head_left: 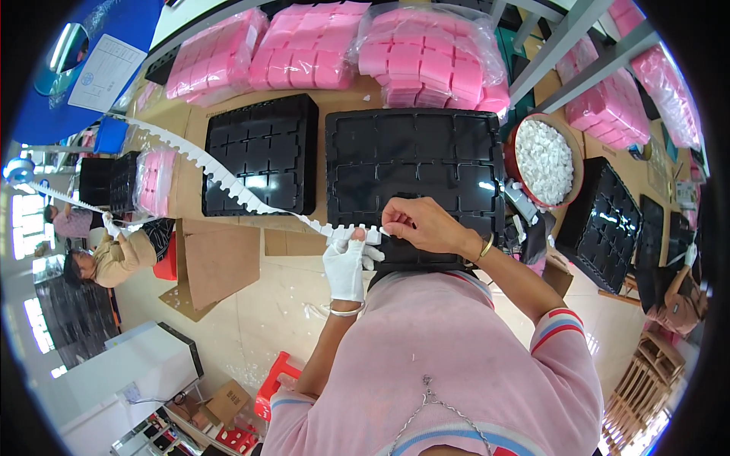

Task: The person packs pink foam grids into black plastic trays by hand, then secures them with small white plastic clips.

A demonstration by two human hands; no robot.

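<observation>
A long white notched strip (pixel 220 176) runs down from the upper left to my hands. My left hand (pixel 348 266), in a white glove with a bare thumb tip, is closed around its near end. At that end, the fingertips of my bare right hand (pixel 426 226) are pinched together against the strip's last white piece; the fingers partly hide the contact. Both hands are over the near edge of a large black compartmented tray (pixel 411 163). Left of it lies another black tray (pixel 262 144). To the right stands a round red-rimmed tub (pixel 544 159) full of small white pieces.
Pink foam packs (pixel 433 57) in clear plastic line the back of the table, below grey metal bars (pixel 563 53). More black trays (pixel 602 220) stand at the right. A blue reel (pixel 84 68) is at upper left. A red stool (pixel 274 384) and cardboard (pixel 220 266) are on the floor.
</observation>
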